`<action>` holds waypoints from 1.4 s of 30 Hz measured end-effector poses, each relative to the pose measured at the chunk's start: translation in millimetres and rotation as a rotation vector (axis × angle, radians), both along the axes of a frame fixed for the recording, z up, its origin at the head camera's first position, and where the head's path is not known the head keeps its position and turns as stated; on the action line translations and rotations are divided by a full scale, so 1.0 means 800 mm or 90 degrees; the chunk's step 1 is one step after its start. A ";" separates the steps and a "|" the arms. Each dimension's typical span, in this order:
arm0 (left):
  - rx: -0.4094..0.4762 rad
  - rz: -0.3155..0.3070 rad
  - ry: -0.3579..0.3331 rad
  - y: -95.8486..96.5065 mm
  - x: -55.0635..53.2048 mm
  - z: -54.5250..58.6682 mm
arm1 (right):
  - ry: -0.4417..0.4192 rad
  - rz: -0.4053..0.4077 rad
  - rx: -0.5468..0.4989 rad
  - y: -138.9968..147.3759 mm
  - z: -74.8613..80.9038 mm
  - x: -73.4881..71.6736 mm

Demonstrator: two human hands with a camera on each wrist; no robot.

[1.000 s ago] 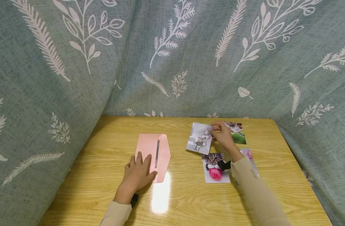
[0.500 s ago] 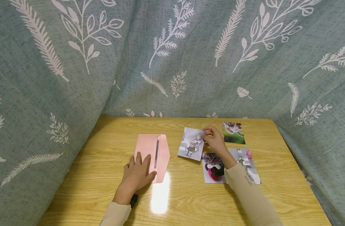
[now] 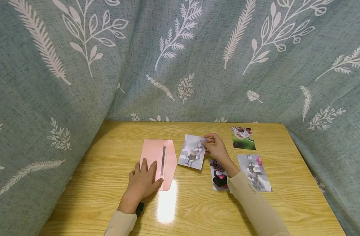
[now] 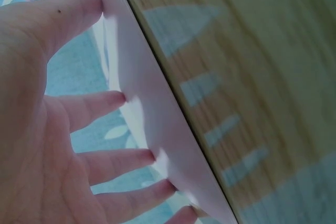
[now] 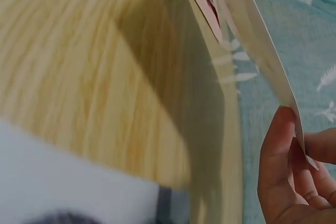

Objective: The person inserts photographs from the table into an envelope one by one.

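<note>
A pink envelope (image 3: 152,152) lies on the table with its pointed flap opened out to the right and a dark slit along its mouth. My left hand (image 3: 142,179) rests on it with spread, straight fingers; the left wrist view shows the fingertips touching the pink paper (image 4: 142,93). In my right hand (image 3: 218,149) a pale photo card (image 3: 193,151) is pinched by its right edge, held above the table just right of the flap. The right wrist view shows the card (image 5: 262,40) tilted between thumb and fingers.
A tiger photo card (image 3: 243,138) lies at the back right. Nearer, a grey-and-pink photo card (image 3: 254,172) lies flat beside a cat photo card (image 3: 213,173), partly hidden under my right wrist. A patterned curtain (image 3: 180,65) hangs behind the wooden table (image 3: 197,209).
My right hand has carried the pale photo card leftward, towards the envelope, uncovering the tiger card and the grey-and-pink card. The left hand and envelope have stayed in place.
</note>
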State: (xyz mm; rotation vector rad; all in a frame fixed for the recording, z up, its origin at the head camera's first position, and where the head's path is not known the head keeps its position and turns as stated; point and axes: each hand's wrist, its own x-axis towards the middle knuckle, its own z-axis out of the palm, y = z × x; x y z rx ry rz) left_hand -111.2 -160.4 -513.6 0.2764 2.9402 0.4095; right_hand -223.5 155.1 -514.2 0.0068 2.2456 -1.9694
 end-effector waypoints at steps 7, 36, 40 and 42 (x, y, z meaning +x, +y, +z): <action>-0.003 0.003 0.001 0.000 0.000 -0.001 | -0.006 0.016 0.007 -0.021 -0.003 0.003; 0.011 0.007 -0.002 -0.002 0.000 -0.002 | 0.014 0.045 0.018 -0.082 -0.025 0.011; 0.006 0.005 0.001 -0.002 0.000 -0.002 | 0.007 0.054 0.031 -0.087 -0.023 0.013; 0.005 0.004 0.003 -0.002 0.000 -0.002 | 0.004 0.058 0.034 -0.090 -0.024 0.013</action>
